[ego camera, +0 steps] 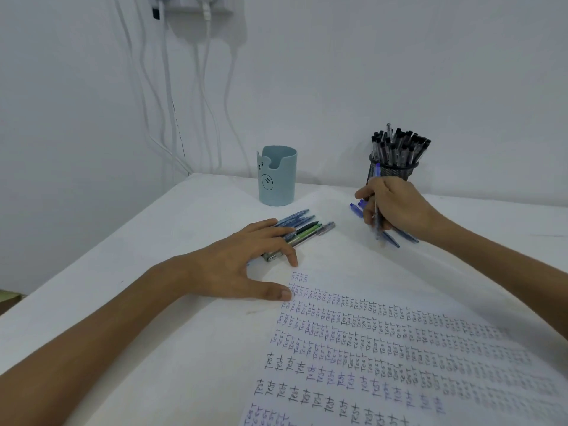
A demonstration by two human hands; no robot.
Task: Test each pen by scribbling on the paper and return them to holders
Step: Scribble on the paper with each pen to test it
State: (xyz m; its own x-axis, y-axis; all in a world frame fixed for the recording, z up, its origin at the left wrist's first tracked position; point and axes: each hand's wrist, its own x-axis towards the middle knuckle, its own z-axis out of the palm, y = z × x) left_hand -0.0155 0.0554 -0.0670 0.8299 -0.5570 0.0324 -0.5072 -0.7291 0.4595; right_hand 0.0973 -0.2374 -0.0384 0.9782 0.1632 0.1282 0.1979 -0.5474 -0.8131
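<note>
Left hand [246, 262] palm down, fingers spread, right hand [396, 207] curled round a pen [377, 171], both forearms bare

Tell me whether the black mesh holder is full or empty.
Full, or close to it: the black mesh holder stands packed with black-capped pens, their tops crowding above its rim.

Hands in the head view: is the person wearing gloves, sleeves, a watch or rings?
No. The left hand and right hand are bare: no gloves, rings or watch visible. Both forearms are uncovered to the frame edge; no sleeve shows.
</note>
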